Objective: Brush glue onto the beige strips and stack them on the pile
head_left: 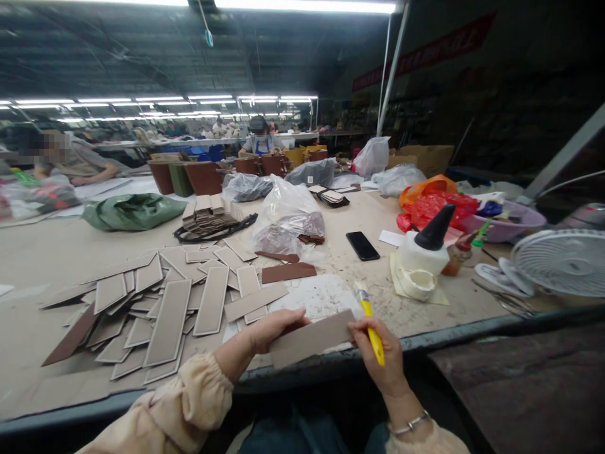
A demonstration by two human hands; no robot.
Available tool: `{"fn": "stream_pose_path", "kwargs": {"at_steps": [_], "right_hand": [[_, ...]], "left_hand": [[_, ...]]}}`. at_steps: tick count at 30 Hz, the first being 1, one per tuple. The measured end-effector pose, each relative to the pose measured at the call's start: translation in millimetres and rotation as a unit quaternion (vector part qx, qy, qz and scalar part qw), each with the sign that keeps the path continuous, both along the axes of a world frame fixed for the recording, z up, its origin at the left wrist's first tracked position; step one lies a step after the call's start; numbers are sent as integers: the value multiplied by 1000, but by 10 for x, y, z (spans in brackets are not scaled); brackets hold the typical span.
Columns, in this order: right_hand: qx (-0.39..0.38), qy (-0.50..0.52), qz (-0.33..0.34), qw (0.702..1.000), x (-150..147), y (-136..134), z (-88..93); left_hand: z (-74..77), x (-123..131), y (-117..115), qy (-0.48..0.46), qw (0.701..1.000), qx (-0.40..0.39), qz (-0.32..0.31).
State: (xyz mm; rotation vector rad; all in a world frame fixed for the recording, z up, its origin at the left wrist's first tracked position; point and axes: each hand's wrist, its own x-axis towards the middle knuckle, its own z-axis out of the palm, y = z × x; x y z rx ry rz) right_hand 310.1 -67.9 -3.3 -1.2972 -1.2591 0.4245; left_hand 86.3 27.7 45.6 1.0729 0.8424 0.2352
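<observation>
Both hands pinch one tan strip (312,338): left hand (271,328) curled, right hand (382,359) also gripping a yellow brush (371,328)

Overhead tube glare, wide-angle edge distortion

The strip (309,340) looks like matt, stiff card. The brush (371,325) has a glossy yellow plastic handle. The bench (57,252) is dull, scuffed board.

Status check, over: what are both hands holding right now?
Left hand pinches tan strip at left end. Right hand grips its right end plus yellow brush. Spread strips lie left, glue bottle right.
</observation>
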Motion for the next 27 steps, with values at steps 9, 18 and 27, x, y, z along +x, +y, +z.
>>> {"fn": "stream_pose_path", "kwargs": {"at_steps": [9, 18, 27], "right_hand": [[-54, 19, -126, 990, 201, 13, -69], [-116, 9, -73, 991, 60, 83, -216], [-146, -64, -68, 985, 21, 121, -258]], "left_hand": [[-490, -703, -142, 136, 837, 523, 82], [-630, -759, -290, 118, 759, 636, -75], [-730, -752, -298, 94, 700, 706, -46]]}}
